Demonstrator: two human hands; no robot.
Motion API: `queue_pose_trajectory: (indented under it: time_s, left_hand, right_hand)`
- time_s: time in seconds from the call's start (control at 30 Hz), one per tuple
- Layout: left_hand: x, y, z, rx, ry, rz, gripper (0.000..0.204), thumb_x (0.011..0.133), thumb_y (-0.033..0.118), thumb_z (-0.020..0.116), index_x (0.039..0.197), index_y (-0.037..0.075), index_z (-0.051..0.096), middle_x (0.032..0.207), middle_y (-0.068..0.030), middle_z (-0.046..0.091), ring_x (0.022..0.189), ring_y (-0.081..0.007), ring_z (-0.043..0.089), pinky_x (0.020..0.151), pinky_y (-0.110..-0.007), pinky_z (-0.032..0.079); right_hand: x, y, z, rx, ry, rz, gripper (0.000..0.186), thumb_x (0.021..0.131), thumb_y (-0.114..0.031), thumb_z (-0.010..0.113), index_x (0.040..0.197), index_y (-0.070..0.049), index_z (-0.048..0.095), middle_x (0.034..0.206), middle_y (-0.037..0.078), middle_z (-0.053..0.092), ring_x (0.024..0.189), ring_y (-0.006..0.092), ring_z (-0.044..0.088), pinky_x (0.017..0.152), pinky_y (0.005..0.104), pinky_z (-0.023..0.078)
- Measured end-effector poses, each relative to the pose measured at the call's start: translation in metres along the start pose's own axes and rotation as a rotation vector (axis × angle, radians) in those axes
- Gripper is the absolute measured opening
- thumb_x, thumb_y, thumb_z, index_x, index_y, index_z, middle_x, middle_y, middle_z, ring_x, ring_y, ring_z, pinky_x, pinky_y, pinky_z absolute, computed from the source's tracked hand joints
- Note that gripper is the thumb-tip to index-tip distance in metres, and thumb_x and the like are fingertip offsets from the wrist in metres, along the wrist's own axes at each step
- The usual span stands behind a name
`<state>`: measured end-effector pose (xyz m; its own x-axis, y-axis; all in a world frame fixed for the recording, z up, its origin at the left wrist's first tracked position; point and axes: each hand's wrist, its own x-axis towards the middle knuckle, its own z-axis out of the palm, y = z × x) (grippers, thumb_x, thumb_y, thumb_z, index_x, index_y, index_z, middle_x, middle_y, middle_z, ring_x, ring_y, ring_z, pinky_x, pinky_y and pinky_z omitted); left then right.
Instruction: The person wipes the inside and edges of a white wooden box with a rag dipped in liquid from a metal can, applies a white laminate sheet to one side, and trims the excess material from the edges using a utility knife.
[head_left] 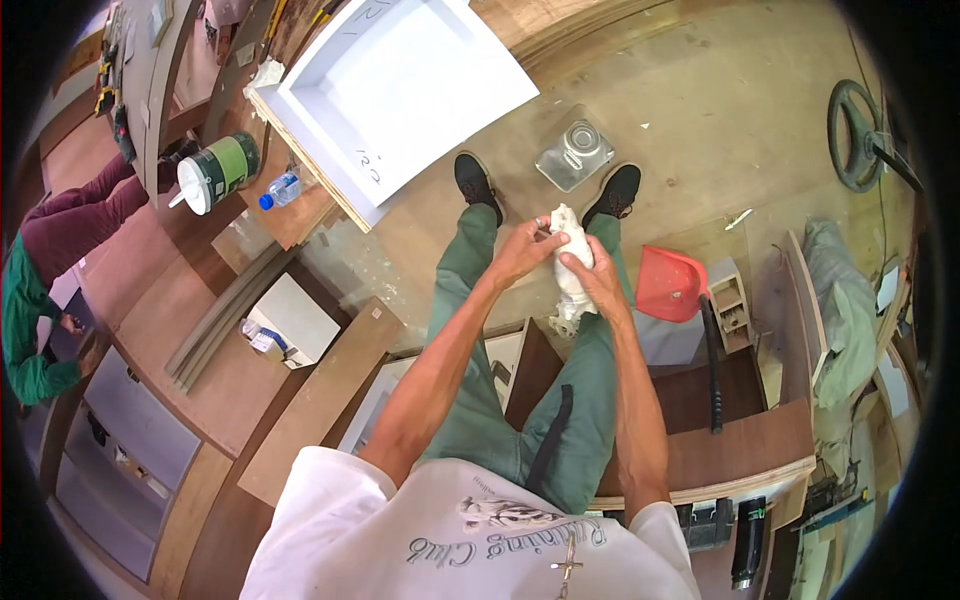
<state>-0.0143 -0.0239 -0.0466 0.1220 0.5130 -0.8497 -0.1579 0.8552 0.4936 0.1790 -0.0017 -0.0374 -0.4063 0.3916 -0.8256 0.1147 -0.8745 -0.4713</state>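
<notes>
A crumpled white bundle (567,222), perhaps a rag or soft package, with a ragged lower end, is held upright between my hands over my legs. My left hand (524,250) grips it near the top with curled fingers. My right hand (594,280) is closed round its middle, thumb across the front. Beyond my hands, between my shoes, a silver metal container (574,148) with a round lid lies on the floor. Right of my right hand is a red dustpan (668,280) with a black handle.
A white box panel (420,100) is at upper left, beside a bucket (220,170) and water bottle (280,190). Wooden boards (210,400) and cabinet parts (730,445) surround my legs. Another person (40,350) in green works at far left. A steering-wheel-like object (850,160) is at right.
</notes>
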Motion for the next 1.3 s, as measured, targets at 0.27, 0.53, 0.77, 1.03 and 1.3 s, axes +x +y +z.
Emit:
queue_pose_trajectory:
  time_s: [0.27,0.53,0.77,1.03,1.3]
  left_hand:
    - [0.061,-0.061,-0.04,0.572,0.322,0.04,0.092,0.082,0.041,0.085,0.15,-0.002,0.041,0.147,-0.0274,0.051,0.134,-0.0399,0.055,0.11,-0.049,0.046]
    - [0.151,-0.06,-0.023,0.985,0.489,0.211,0.128,0.063,0.043,0.097,0.159,0.002,0.022,0.163,-0.0221,0.026,0.151,-0.0411,0.027,0.122,-0.05,0.03]
    - [0.192,-0.059,-0.006,0.992,0.576,0.345,0.13,0.06,0.028,0.096,0.159,0.0,0.018,0.152,-0.0266,0.035,0.141,-0.0443,0.035,0.119,-0.053,0.032]
    - [0.201,-0.048,0.036,0.91,0.636,0.324,0.12,0.06,0.019,0.089,0.157,-0.001,0.022,0.146,-0.0274,0.038,0.137,-0.0452,0.037,0.118,-0.053,0.031]
    - [0.217,-0.013,0.093,0.972,0.681,0.355,0.116,0.061,0.017,0.087,0.156,0.0,0.024,0.147,-0.0262,0.037,0.136,-0.0455,0.036,0.117,-0.055,0.031]
  right_hand:
    - [0.034,0.045,-0.056,0.298,0.243,0.097,0.042,0.098,-0.031,0.072,0.128,-0.003,0.062,0.107,0.005,0.072,0.088,0.0126,0.066,0.078,0.0287,0.054]
    - [0.104,0.065,-0.127,0.117,0.299,0.026,0.054,0.099,-0.021,0.07,0.146,-0.003,0.05,0.129,0.013,0.065,0.115,0.0211,0.062,0.098,0.0333,0.05]
    - [0.163,0.028,-0.155,-0.008,0.321,-0.028,0.055,0.097,-0.015,0.068,0.149,-0.008,0.051,0.124,0.012,0.068,0.107,0.021,0.066,0.091,0.0343,0.053]
    - [0.214,0.018,-0.18,-0.353,0.303,-0.174,0.058,0.094,-0.017,0.069,0.148,-0.008,0.052,0.127,0.016,0.068,0.116,0.0255,0.065,0.101,0.0357,0.049]
    - [0.221,-0.023,-0.217,0.179,0.078,-0.039,0.051,0.1,-0.023,0.065,0.148,-0.008,0.054,0.125,0.007,0.068,0.111,0.0173,0.064,0.095,0.0319,0.051]
